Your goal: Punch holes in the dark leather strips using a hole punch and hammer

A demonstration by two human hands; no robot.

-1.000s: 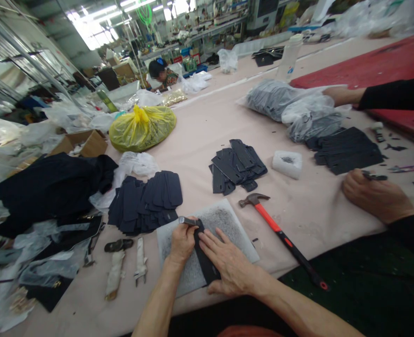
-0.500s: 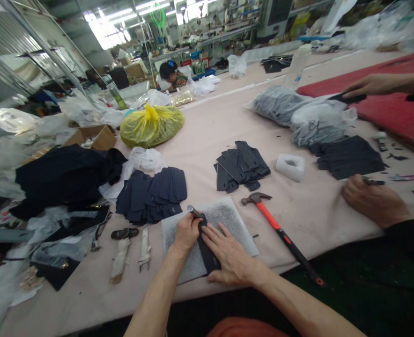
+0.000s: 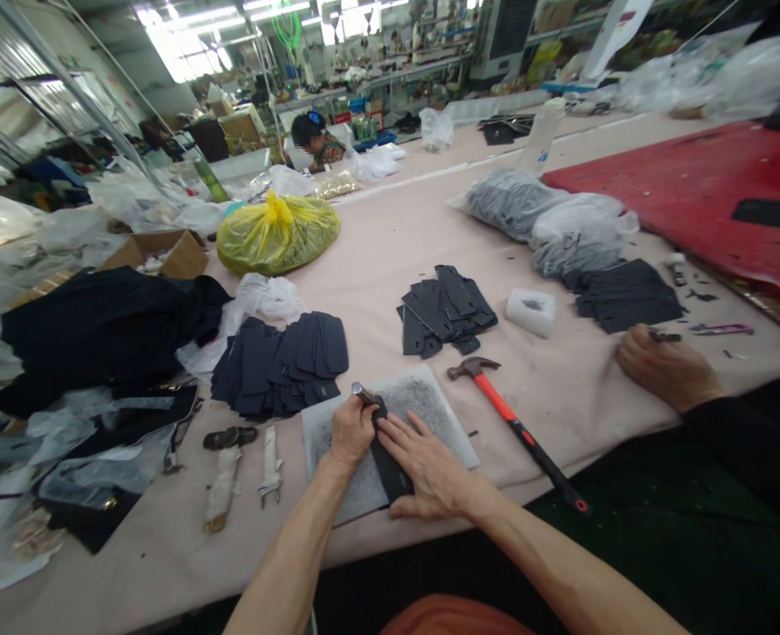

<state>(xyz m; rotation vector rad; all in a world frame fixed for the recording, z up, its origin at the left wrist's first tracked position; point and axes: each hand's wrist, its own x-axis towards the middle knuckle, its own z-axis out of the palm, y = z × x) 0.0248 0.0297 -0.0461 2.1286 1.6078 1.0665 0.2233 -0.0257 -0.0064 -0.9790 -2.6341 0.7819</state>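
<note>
My left hand [image 3: 353, 430] is closed round a short metal tool [image 3: 364, 396], held at the upper end of a dark strip [image 3: 390, 469]. The strip lies on a speckled white board [image 3: 423, 392] at the table's front edge. My right hand [image 3: 428, 467] lies spread on the strip and board, fingers pointing up and left. To the right of the board is a claw hammer [image 3: 504, 407] with a red and black handle. Left of it lie a wrapped hammer [image 3: 223, 485] and a wrapped two-pronged tool [image 3: 271, 466].
Dark cut pieces lie in piles at the left [image 3: 281, 366], in the middle [image 3: 448, 309] and at the right [image 3: 628, 295]. Near them are a white block [image 3: 531, 312] and a yellow bag [image 3: 277, 235]. Another person's hand [image 3: 668, 369] rests at the right.
The view has shifted slightly right. The other person's far hand has left the red surface, where a dark piece now lies. My hands keep nearly the same pose.
</note>
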